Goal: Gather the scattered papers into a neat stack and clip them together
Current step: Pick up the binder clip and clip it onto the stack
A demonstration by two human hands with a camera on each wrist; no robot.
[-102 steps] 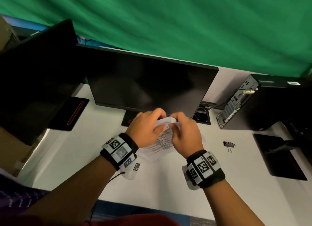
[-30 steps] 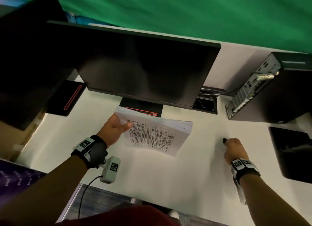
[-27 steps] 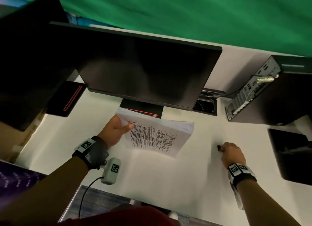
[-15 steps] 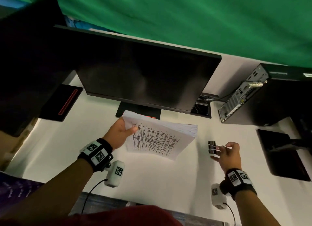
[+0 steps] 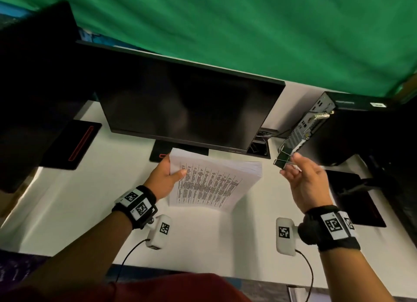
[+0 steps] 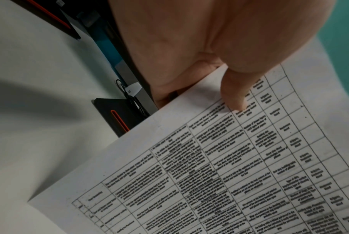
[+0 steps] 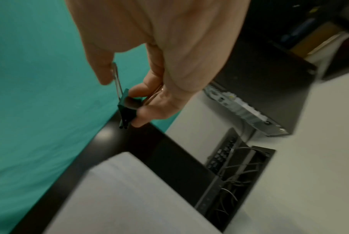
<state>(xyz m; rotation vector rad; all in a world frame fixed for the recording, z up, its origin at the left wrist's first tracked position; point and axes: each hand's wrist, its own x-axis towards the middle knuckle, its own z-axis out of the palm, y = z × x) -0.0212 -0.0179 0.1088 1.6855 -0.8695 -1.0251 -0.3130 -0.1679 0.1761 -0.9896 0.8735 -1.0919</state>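
Observation:
A thick stack of printed papers point(image 5: 214, 182) with a table on its top sheet is held above the white desk point(image 5: 74, 202), tilted. My left hand point(image 5: 165, 177) grips its left edge, thumb on top point(image 6: 235, 96), fingers underneath. My right hand point(image 5: 300, 177) is raised to the right of the stack and pinches a black binder clip point(image 5: 283, 160) by its wire handles; the clip point(image 7: 127, 109) hangs between thumb and fingers, a short gap from the stack's right edge point(image 7: 129, 190).
A dark monitor point(image 5: 189, 107) stands just behind the stack, its stand point(image 5: 158, 153) under the paper's far corner. A desktop computer case point(image 5: 352, 130) sits at the right, behind my right hand. A cable opening point(image 7: 239, 177) lies between them. Black pads point(image 5: 76, 143) flank the desk.
My right hand has picked the binder clip off the desk, lifted it and turned palm up beside the stack. My left hand keeps holding the papers, now slightly higher.

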